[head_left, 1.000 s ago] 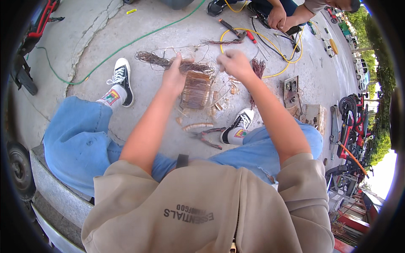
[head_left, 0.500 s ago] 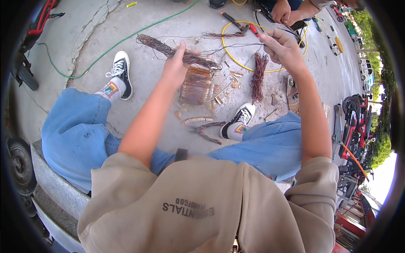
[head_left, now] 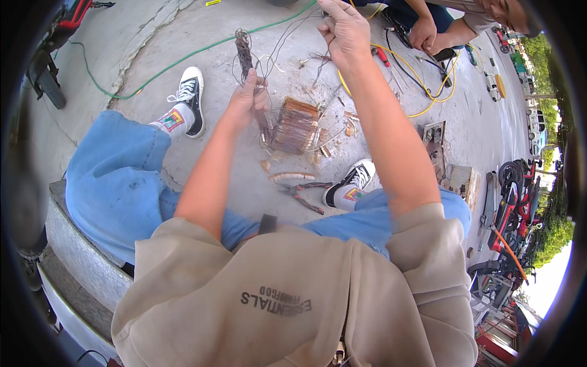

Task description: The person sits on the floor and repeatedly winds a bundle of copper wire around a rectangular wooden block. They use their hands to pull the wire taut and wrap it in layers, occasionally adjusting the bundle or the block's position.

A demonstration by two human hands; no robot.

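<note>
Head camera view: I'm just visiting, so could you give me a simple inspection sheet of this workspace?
Surface: grey concrete floor, cracked at upper left.
Job's things: dark wire bundle, held up; wire-wound block, on the floor.
Clutter: pliers, handles spread; red-handled screwdriver; scattered scraps.
Hands: left hand grips the bundle; thin strands run toward the raised right hand, its fingertips cut off by the picture edge.
Cables: green hose and looping yellow cable on the floor.
Surroundings: another person at upper right; white vehicle and trees beyond.
</note>
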